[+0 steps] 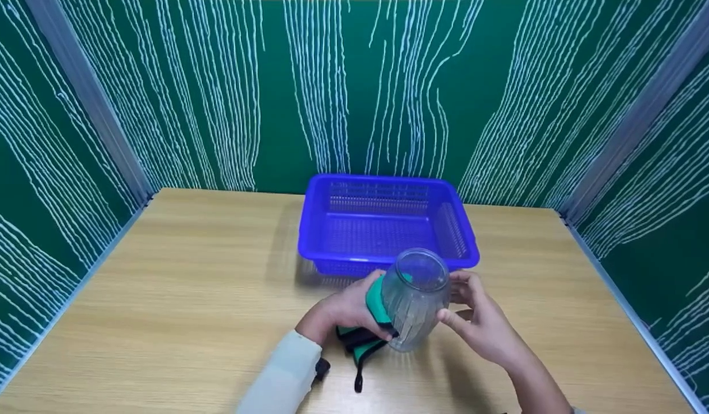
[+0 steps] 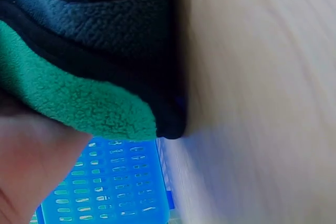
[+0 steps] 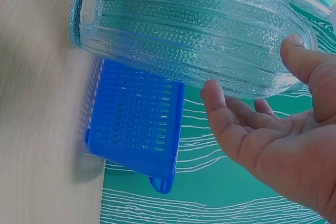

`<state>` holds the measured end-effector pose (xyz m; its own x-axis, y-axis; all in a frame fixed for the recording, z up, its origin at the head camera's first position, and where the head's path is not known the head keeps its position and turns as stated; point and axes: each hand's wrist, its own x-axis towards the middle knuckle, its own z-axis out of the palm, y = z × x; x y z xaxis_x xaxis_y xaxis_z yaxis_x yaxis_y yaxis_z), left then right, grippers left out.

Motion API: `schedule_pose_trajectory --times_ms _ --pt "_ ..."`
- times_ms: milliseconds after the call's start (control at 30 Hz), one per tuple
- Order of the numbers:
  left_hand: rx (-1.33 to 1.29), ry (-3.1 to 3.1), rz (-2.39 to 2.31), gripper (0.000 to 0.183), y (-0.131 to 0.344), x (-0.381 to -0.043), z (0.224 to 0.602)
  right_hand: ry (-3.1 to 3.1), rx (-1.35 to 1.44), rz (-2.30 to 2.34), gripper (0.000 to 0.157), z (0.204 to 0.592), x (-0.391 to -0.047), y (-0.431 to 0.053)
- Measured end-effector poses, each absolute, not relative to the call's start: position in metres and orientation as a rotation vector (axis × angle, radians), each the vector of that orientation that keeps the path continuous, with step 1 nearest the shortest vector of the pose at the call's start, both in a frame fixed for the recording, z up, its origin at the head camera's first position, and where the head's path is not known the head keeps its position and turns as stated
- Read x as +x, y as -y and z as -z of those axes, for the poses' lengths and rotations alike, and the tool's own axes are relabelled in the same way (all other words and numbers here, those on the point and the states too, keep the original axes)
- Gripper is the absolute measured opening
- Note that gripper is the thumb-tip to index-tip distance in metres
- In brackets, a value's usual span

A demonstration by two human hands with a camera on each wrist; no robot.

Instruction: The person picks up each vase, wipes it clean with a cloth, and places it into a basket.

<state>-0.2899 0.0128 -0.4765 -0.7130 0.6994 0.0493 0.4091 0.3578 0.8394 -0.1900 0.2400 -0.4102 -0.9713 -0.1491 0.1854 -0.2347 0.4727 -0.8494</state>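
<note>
A clear, ribbed glass vase with a bumpy surface has its mouth up, in front of a blue basket. My left hand grips its left side through a green cloth with black edging and a loop. Folds of the cloth hang below that hand, near the table. In the left wrist view the cloth hides most of the vase. At the vase's right side my right hand has its fingers spread and loosely bent. The right wrist view shows its thumb and fingertips right by the glass.
Behind the vase, the blue plastic basket with slotted walls stands on the wooden table. Green panels with white wavy lines enclose the back and sides. A small black object shows beside the left sleeve.
</note>
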Motion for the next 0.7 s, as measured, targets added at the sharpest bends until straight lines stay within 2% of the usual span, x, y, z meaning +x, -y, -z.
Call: schedule_pose_trajectory --times_ms 333,533,700 --pt "0.932 -2.35 -1.193 0.097 -0.007 -0.291 0.47 2.605 0.359 -1.505 0.055 0.411 -0.189 -0.242" --pt "0.893 -2.133 -1.461 0.09 -0.004 -0.294 0.466 2.533 0.315 -1.558 0.068 0.415 -0.19 -0.237" --pt "0.998 -2.117 -1.533 0.087 -0.004 -0.287 0.449 2.528 0.252 -1.507 0.072 0.416 -0.192 -0.235"
